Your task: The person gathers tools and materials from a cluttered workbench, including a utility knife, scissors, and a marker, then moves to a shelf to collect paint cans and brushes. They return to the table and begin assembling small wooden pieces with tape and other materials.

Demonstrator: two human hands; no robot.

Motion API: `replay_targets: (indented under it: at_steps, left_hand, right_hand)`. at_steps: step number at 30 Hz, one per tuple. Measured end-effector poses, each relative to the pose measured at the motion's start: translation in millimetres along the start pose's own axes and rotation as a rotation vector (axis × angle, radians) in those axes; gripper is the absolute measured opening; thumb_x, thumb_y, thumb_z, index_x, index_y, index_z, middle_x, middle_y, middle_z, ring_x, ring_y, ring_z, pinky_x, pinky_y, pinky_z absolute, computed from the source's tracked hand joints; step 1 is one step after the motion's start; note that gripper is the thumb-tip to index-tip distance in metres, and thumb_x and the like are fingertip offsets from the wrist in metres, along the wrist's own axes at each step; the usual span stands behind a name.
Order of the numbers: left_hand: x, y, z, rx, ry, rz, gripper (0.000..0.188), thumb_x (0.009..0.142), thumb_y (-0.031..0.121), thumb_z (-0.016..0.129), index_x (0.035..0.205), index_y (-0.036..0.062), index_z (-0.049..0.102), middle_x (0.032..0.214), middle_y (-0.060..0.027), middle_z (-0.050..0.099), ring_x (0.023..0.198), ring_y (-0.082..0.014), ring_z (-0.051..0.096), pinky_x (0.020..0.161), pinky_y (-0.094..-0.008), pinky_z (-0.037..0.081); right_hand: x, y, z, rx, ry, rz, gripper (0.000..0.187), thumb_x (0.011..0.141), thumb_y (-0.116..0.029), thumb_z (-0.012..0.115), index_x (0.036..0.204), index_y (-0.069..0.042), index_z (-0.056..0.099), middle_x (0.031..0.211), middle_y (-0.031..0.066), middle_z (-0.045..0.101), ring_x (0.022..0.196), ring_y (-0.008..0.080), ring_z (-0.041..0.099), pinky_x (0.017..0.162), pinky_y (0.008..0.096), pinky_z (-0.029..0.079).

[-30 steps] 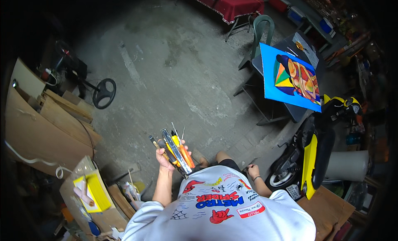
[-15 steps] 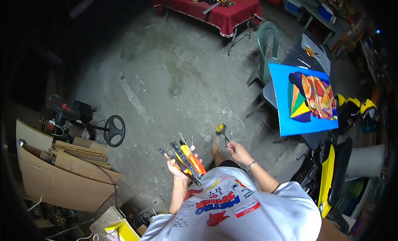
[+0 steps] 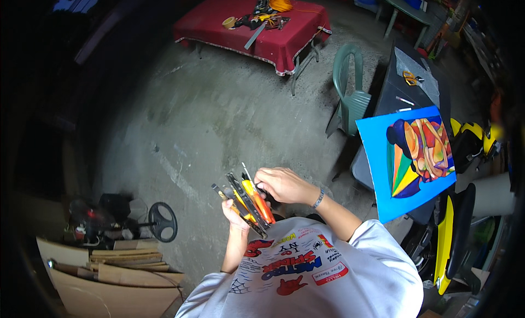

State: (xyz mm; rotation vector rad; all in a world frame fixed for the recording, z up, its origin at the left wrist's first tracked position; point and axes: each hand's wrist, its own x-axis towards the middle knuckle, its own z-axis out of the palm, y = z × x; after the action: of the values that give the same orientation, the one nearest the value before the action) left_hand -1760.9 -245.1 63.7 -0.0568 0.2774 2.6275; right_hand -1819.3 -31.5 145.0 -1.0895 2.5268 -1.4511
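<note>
**A fistful of hand tools, held over the workshop floor**

From the head view, looking down: the left hand (image 3: pixel 236 215) is wrapped tight round a bundle of hand tools (image 3: pixel 247 200), its grip closed on the lower ends so that the handles and shafts fan upward and to the left. The bundle sits just in front of the person's chest, above the concrete floor (image 3: pixel 219 115). The right hand (image 3: pixel 281 185) has come across to the top of the bundle; its fingers are curled narrow on something there, touching the orange-handled tool (image 3: pixel 261 202) or the one beside it, I can't say which.

As a load, I'd judge it stiff and fairly weighty for one hand, metal shafts with plastic handles that would slide against each other if the squeeze eased. The safest hold looks to be low and all round, as the left hand has it, taking one piece out by its handle and not its tip. The thin shaft sticking up at the far end looks pointed.

Hard to make out: how many tools there are, what kinds the dark ones are, and what the right fingers pinch. The left palm is hidden behind the bundle.

Far off stands a red-clothed tabletop (image 3: pixel 295 30) with clutter, a green plastic chair (image 3: pixel 353 99) to the right, and a bright painting on blue board (image 3: pixel 413 154) nearer right. Stacked cardboard (image 3: pixel 115 274) lies near left
</note>
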Motion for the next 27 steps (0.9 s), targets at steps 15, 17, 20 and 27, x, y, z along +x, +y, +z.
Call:
replay_targets:
  at_steps: [15, 17, 20, 27]
  left_hand:
    - [341, 82, -2, 0.011, -0.061, -0.453, 0.084, 0.075, 0.052, 0.062, 0.14, 0.0014, 0.046, 0.136, -0.0193, 0.05, 0.108, -0.0379, 0.061, 0.091, -0.0586, 0.049]
    - [387, 101, -1, 0.162, -0.076, -0.44, 0.084, 0.075, 0.052, 0.061, 0.14, 0.002, 0.046, 0.137, -0.0197, 0.049, 0.107, -0.0383, 0.061, 0.09, -0.0584, 0.049]
    - [449, 115, -2, 0.342, -0.02, -0.403, 0.083, 0.074, 0.054, 0.059, 0.138, 0.0022, 0.048, 0.135, -0.0205, 0.052, 0.103, -0.0374, 0.063, 0.083, -0.0581, 0.052]
    - [559, 113, -1, 0.409, 0.167, -0.352, 0.077, 0.08, 0.059, 0.047, 0.136, 0.0057, 0.051, 0.136, -0.0126, 0.056, 0.102, -0.035, 0.065, 0.079, -0.057, 0.055]
  right_hand:
    - [114, 194, -164, -0.003, 0.444, 0.453, 0.02, 0.091, -0.014, 0.063, 0.107, -0.003, 0.06, 0.103, 0.016, 0.056, 0.094, 0.0326, 0.062, 0.084, 0.0408, 0.049]
    - [102, 226, -193, -0.047, 0.659, 0.615, 0.016, 0.093, -0.011, 0.062, 0.106, -0.002, 0.062, 0.095, 0.0095, 0.061, 0.088, 0.0204, 0.064, 0.079, 0.0346, 0.05]
    - [34, 309, -231, 0.027, 1.136, 0.791, 0.012, 0.094, -0.011, 0.063, 0.103, -0.003, 0.065, 0.089, 0.0058, 0.064, 0.085, 0.0135, 0.062, 0.076, 0.0298, 0.05]
    - [-189, 465, -331, -0.614, 1.611, 1.666, 0.028, 0.09, -0.021, 0.063, 0.103, 0.003, 0.058, 0.093, 0.0282, 0.068, 0.09, 0.0443, 0.066, 0.083, 0.0484, 0.052]
